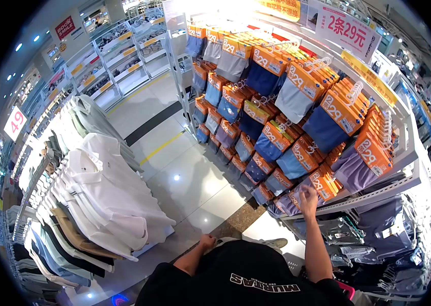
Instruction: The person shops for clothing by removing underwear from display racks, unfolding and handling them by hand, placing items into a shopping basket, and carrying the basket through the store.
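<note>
My right hand [308, 201] is raised at the lower right of the display, touching or just in front of an orange-headed pack [324, 184] in a low row. Its fingers are bent and small in view, so their grip is unclear. Near my waist, my left hand [206, 241] hangs with curled fingers; whatever it may hold is hidden. Above and beside my right hand hang rows of packs with orange "29" cards and blue, grey or purple fabric, such as a purple pack [356, 171].
White shirts [104, 191] and darker garments hang on a rack at the left. Tiled floor [174, 173] lies between the rack and the display. A white metal frame [409, 179] borders the packs at right, with dark clothes [386, 229] beyond it.
</note>
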Demonstrator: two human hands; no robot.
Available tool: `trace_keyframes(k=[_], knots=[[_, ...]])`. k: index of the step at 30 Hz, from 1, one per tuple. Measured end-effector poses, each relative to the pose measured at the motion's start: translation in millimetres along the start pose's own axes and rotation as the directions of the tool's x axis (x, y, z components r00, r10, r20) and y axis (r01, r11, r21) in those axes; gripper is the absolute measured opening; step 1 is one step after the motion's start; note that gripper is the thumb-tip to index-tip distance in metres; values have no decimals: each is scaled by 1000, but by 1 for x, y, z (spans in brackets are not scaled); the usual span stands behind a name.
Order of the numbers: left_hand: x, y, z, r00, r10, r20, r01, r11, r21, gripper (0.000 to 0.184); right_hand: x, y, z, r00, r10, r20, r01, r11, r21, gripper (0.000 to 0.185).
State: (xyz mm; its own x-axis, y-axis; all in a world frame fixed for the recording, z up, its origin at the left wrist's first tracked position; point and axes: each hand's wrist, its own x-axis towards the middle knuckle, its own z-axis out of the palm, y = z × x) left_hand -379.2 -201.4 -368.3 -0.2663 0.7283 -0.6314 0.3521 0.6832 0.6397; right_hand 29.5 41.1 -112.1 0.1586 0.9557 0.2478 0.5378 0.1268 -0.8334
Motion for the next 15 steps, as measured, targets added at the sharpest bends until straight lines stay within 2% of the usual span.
trace_keyframes(k=[1, 2, 3, 4, 6, 8, 9, 11, 12, 13, 14, 15], knots=[[3, -2, 0, 1000, -26, 10, 26, 999, -30, 29, -12, 9, -3, 999, 46, 21, -46, 999, 6, 24], [-5, 7, -8, 998, -34, 54, 32, 999, 28, 30, -24, 18, -6, 995, 91, 43, -91, 996, 11, 23], [-1, 8, -10, 994, -64, 88, 60, 997, 41, 27, -40, 24, -7, 989, 149, 21, -151, 981, 124, 23], [2, 6, -10, 989, -92, 120, 86, 995, 54, 26, -54, 14, -20, 977, 207, 44, -210, 974, 79, 21], [4, 17, -16, 975, -136, 174, 116, 986, 118, 28, -81, 14, -42, 979, 205, 12, -205, 978, 40, 18], [6, 21, -16, 997, 35, 65, -51, 966, 254, 28, -107, 24, -72, 977, 202, -61, -196, 976, 96, 14], [10, 24, -16, 992, 127, 19, -127, 937, 325, 29, -117, 17, -93, 972, 220, -82, -216, 975, 56, 12], [22, 29, -17, 994, 85, 63, -100, 947, 306, 28, -139, 21, -132, 944, 226, -241, -240, 970, -29, 13], [28, 31, -15, 994, 62, 88, -86, 951, 297, 28, -148, 13, -156, 918, 285, -276, -320, 943, -88, 15], [37, 33, -13, 989, 78, 128, -113, 949, 295, 28, -164, 41, -181, 919, 171, -356, -240, 958, -159, 19], [52, 37, -14, 982, 94, 165, -140, 945, 295, 28, -177, 38, -206, 884, 144, -444, -316, 885, -342, 26], [61, 42, -18, 974, 108, 199, -165, 941, 297, 28, -192, 43, -231, 871, 7, -491, -292, 811, -507, 33]])
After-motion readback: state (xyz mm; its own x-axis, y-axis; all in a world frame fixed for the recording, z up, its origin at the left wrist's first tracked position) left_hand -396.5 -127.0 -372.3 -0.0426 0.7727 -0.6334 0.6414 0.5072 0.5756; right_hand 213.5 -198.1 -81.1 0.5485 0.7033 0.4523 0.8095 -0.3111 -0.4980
